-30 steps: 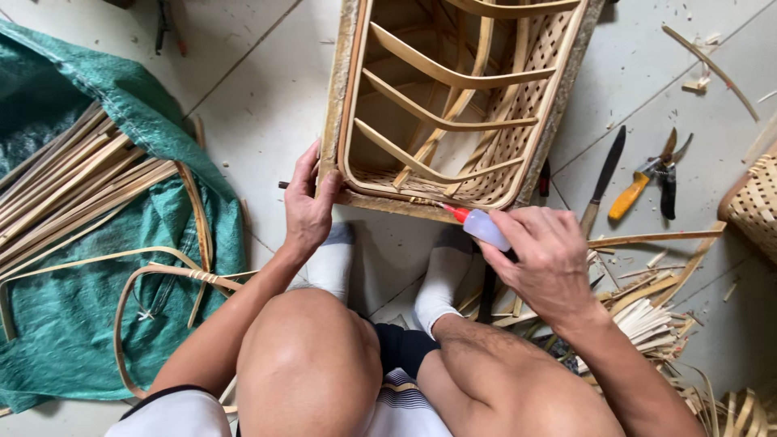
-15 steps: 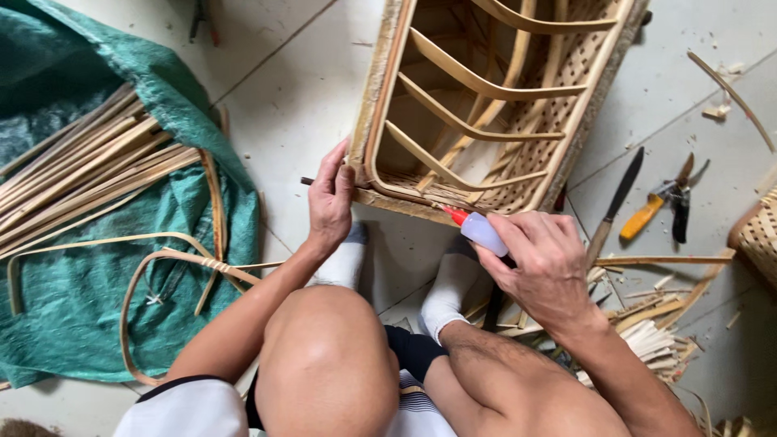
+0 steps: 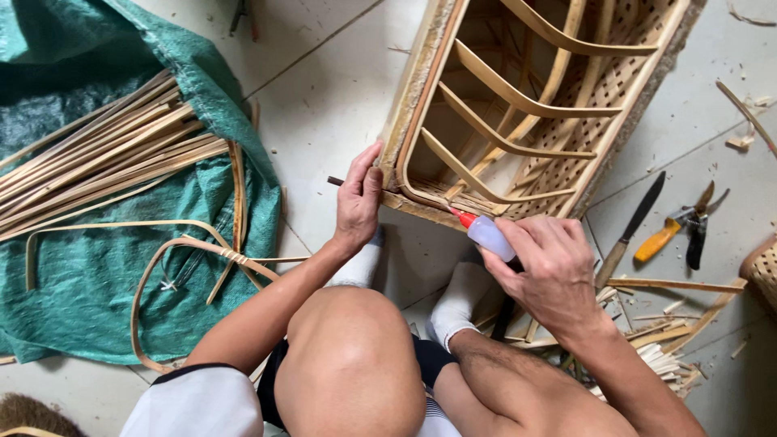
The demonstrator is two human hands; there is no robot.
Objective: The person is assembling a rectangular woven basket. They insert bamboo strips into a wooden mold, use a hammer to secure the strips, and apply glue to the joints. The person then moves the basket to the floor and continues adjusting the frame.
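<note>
pale tiled floor [image 3: 340,97] under green tarp [image 3: 97,316], knife [image 3: 633,229], pruners [image 3: 684,231]

The only package in view is a small squeeze bottle [image 3: 490,235], pale translucent with a red pointed nozzle. It lies tilted in the right hand [image 3: 552,271], the nozzle touching the lower rim of the cane frame [image 3: 421,97]. No labels, signs or screens are visible.

The basket frame [image 3: 526,105] lies at twelve o'clock, cane strips [image 3: 105,154] on the tarp [image 3: 73,307] at nine, knife [image 3: 631,231] and pliers [image 3: 684,231] at three.
</note>
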